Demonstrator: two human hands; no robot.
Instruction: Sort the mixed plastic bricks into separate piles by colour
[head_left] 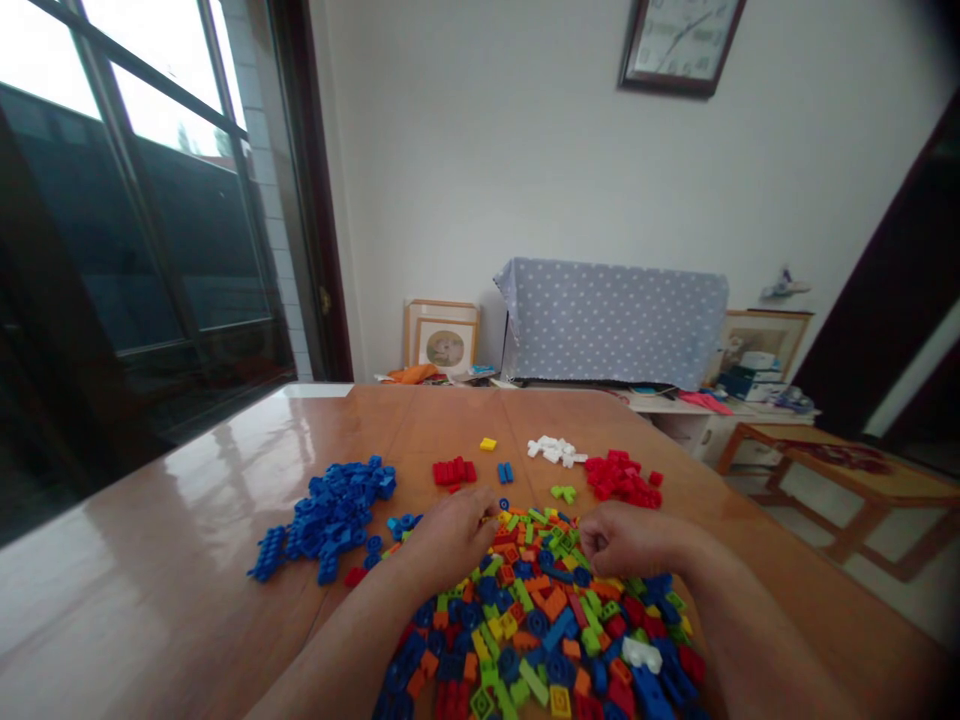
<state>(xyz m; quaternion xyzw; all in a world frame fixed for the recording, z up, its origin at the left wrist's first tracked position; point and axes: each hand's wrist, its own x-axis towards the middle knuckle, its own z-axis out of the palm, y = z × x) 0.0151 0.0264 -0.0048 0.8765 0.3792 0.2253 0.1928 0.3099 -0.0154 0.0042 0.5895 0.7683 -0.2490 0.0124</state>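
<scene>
A wide heap of mixed toy building bricks in orange, green, blue, yellow and red spreads over the near middle of the table. My left hand is at the heap's far left edge, its fingers curled down; whatever they may hold is hidden. At the heap's right side my right hand is closed in a loose fist, and its inside cannot be seen. Just beyond my left hand sit a row of red bricks and a pair of small blue bricks. Light green bricks lie between the two hands, farther back.
A pile of blue bricks stands on the left of the wooden table. White bricks, a red pile and a yellow brick lie toward the back. Behind is a cabinet with a dotted cloth; a wooden stool stands right.
</scene>
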